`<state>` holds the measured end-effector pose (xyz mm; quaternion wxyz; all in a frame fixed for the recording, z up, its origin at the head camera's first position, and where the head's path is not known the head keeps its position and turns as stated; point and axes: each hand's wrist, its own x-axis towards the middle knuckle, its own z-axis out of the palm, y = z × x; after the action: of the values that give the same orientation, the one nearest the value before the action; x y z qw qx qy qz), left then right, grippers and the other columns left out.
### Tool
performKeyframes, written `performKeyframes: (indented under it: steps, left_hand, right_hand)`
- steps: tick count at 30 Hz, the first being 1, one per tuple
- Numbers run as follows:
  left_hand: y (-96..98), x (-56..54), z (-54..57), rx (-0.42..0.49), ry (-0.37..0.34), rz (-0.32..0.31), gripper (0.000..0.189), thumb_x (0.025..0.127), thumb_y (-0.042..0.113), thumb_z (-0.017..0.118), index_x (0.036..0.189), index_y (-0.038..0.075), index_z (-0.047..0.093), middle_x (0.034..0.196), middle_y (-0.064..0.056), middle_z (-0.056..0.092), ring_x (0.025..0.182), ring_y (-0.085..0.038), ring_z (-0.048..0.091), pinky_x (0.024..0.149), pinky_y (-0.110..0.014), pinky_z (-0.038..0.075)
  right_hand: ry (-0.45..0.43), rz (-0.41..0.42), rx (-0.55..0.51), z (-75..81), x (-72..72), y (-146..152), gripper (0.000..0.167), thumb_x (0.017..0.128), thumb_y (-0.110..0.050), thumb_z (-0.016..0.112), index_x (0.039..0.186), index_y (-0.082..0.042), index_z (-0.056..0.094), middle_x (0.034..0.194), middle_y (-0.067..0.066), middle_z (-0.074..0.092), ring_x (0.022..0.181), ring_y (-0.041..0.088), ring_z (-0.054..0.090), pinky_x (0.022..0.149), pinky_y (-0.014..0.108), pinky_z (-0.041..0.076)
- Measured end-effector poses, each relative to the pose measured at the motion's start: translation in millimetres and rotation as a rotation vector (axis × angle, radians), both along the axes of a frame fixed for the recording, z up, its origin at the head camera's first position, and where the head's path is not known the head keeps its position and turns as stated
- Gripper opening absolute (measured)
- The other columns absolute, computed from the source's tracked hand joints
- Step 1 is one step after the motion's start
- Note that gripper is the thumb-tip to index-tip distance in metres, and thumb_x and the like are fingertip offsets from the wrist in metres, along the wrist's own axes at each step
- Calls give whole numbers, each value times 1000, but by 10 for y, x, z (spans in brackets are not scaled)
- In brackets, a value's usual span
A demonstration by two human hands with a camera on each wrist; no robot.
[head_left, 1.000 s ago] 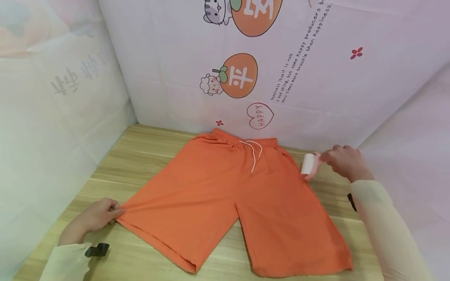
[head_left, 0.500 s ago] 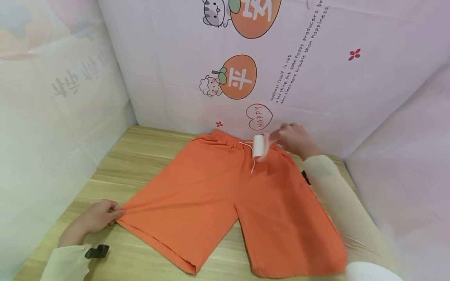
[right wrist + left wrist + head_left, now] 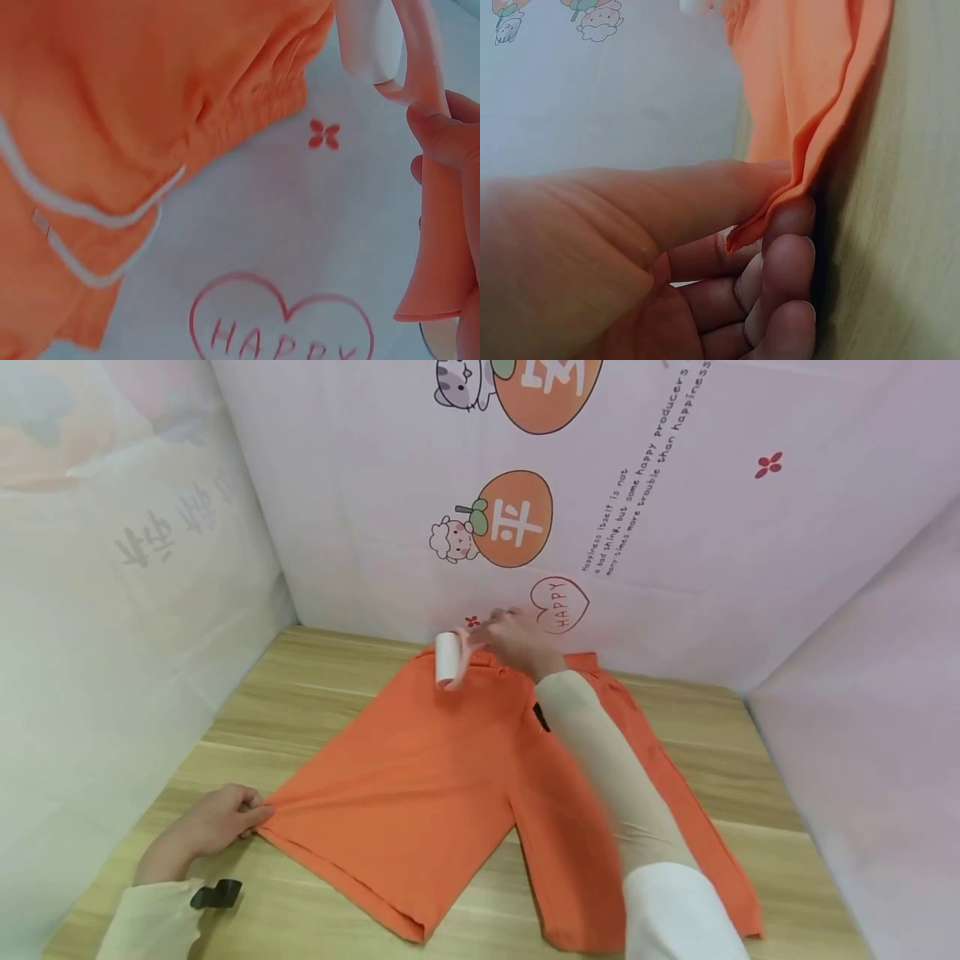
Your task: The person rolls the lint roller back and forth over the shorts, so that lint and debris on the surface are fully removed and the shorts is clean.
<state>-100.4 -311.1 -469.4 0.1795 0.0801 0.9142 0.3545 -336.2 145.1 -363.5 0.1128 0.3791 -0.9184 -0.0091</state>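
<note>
Orange drawstring shorts lie spread out, waistband toward the back wall. At the near left, my left hand pinches the corner of one leg hem; in the left wrist view the thumb presses the folded cloth against the curled fingers. My right hand grips the pink handle of a lint roller, whose white roll is over the left end of the waistband. Whether the roll touches the cloth I cannot tell. My right forearm crosses above the other leg and hides part of it. White drawstrings show in the right wrist view.
The shorts lie on a wood-grain table. A white printed cloth wall rises right behind the waistband, and pale side walls stand left and right. A black strap end sticks out at my left wrist.
My right hand has carried the lint roller leftward, from beside the right edge of the shorts across the waistband to its left end. The left hand keeps its hold on the hem.
</note>
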Motion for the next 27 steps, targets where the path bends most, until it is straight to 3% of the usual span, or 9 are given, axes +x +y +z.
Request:
performKeyframes:
  steps: [7, 10, 14, 21, 27]
  left_hand:
    - [2, -9, -6, 12, -7, -2, 29, 108, 17, 61, 81, 6, 58, 68, 1, 53, 59, -6, 46, 61, -24, 41]
    - [5, -8, -7, 15, -9, -1, 28, 108, 18, 60, 82, 6, 58, 68, 1, 53, 59, -7, 46, 61, -24, 41]
    - [12, -1, -13, 26, -15, -3, 29, 108, 18, 60, 82, 6, 57, 68, 2, 52, 58, -7, 46, 60, -24, 41]
    - [-6, 15, -45, 50, -4, -21, 29, 109, 15, 59, 82, 5, 56, 66, 2, 49, 56, -5, 43, 59, -24, 40]
    - [-16, -14, -58, 71, -1, -37, 29, 109, 14, 58, 82, 3, 57, 66, 3, 50, 56, -4, 43, 58, -24, 40]
  right_hand:
    - [71, 22, 8, -267, -75, -368, 32, 99, -15, 75, 127, -31, 78, 126, -4, 78, 114, 24, 69, 104, 43, 56]
    - [53, 42, -39, -388, -73, -468, 27, 98, -17, 76, 122, -28, 81, 120, -4, 80, 106, 23, 69, 100, 41, 56]
    - [-2, 47, -74, -523, -67, -542, 29, 97, -17, 77, 124, -26, 80, 122, -4, 79, 109, 23, 69, 106, 42, 53]
    - [11, 11, 3, -636, -94, -465, 30, 100, -17, 75, 127, -28, 78, 129, -8, 76, 131, 21, 66, 120, 42, 45]
    - [28, -51, 3, -649, -134, -198, 31, 99, -13, 75, 126, -28, 79, 128, -8, 77, 129, 21, 68, 117, 43, 46]
